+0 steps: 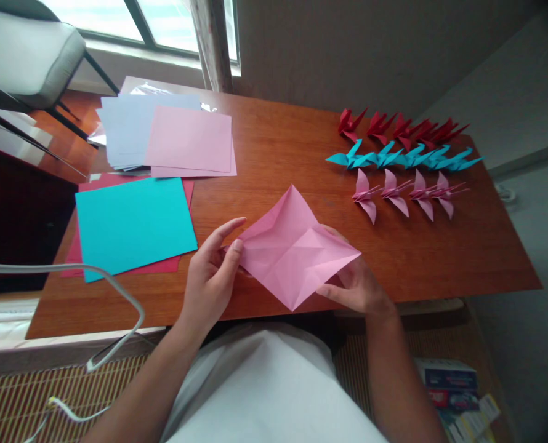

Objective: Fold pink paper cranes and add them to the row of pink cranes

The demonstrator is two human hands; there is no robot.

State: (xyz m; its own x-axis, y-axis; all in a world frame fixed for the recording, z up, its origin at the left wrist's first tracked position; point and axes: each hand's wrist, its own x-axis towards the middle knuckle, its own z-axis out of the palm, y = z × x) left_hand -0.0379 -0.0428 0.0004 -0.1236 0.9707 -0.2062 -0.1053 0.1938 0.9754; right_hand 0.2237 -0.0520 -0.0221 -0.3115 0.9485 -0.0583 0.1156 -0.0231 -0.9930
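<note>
A creased pink origami sheet (289,252) is held up over the near edge of the table, turned so its corners point away, toward me and to both sides. My left hand (212,267) pinches its left corner, with the thumb on top and the index finger stretched out above. At the right corner, my right hand (354,280) grips the sheet from below and behind. Its fingers are partly hidden by the paper, while the thumb shows near the lower right edge. Fold lines cross the middle of the sheet.
Folded paper cranes stand at the right in red (407,130), turquoise (406,158) and pink (422,194) rows. On the left lie a turquoise sheet (135,224) over red paper and pink sheets (191,140) over pale blue ones. A white cable (117,286) loops beside the wooden table (274,147).
</note>
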